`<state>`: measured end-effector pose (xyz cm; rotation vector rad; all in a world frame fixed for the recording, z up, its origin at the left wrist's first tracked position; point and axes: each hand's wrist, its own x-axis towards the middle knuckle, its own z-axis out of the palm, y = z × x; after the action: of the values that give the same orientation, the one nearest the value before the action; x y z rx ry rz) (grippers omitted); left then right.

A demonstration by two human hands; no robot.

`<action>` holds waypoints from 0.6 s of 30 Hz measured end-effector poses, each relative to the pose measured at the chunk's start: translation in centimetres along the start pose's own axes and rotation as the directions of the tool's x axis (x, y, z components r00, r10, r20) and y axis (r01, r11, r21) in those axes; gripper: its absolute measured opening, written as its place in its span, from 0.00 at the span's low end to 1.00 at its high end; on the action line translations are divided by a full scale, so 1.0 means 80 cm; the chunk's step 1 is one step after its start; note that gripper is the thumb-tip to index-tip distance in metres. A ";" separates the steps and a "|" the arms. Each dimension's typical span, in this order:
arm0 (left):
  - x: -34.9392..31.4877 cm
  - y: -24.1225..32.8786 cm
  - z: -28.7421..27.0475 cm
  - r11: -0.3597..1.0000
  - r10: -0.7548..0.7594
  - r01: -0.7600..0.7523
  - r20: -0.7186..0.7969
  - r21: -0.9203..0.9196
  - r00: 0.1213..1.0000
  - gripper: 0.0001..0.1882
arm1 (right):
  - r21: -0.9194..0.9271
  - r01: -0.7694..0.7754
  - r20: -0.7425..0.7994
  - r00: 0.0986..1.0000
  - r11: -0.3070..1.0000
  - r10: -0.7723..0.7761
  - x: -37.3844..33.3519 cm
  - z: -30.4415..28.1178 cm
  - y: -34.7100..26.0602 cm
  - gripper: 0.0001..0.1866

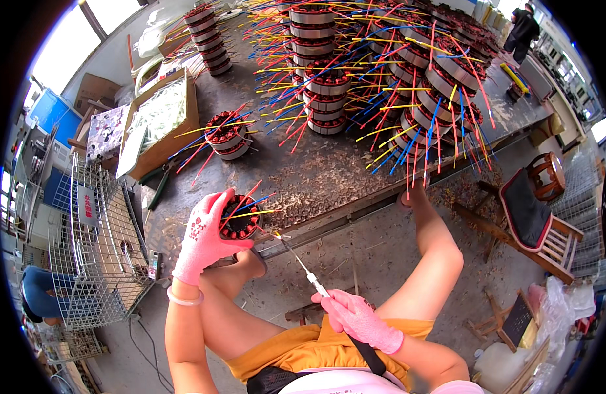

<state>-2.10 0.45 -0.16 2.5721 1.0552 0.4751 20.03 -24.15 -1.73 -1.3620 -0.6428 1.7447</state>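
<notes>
Left hand (204, 240) wrapped around a small wound stator (240, 225), held just off the surface (303, 177) edge. Right hand (358, 320) pinching a thin pick (301, 264), tip near the windings. Slip likely there: scraped copper, snagged coloured leads (250, 207).

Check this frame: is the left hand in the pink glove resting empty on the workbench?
No. The left hand grips a round stator with red, blue and yellow wires at the edge of the dark workbench.

Left hand (203, 236) gripping wired stator (240, 225), right hand (360, 320) holding thin tool (300, 264)
</notes>
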 end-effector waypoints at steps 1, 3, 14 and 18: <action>0.000 0.000 0.000 1.000 0.003 -0.003 -0.003 0.000 1.000 0.53 | 0.011 -0.001 0.005 1.000 1.000 0.001 0.000 -0.001 0.001 0.17; 0.000 0.000 0.000 1.000 0.003 -0.003 -0.002 0.007 1.000 0.53 | 0.034 -0.004 0.014 1.000 0.999 0.003 0.001 -0.002 0.005 0.18; -0.001 0.001 0.001 1.000 -0.005 0.005 -0.007 -0.002 1.000 0.53 | -0.020 0.022 0.030 0.999 1.000 -0.021 -0.003 -0.003 -0.001 0.17; 0.000 0.001 0.001 1.000 -0.003 0.003 -0.007 0.002 1.000 0.52 | 0.001 0.008 0.033 0.999 1.000 -0.008 -0.002 -0.002 0.000 0.17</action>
<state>-2.02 0.39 -0.22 2.5722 1.0625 0.4831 20.23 -24.34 -1.72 -1.3301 -0.6651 1.7641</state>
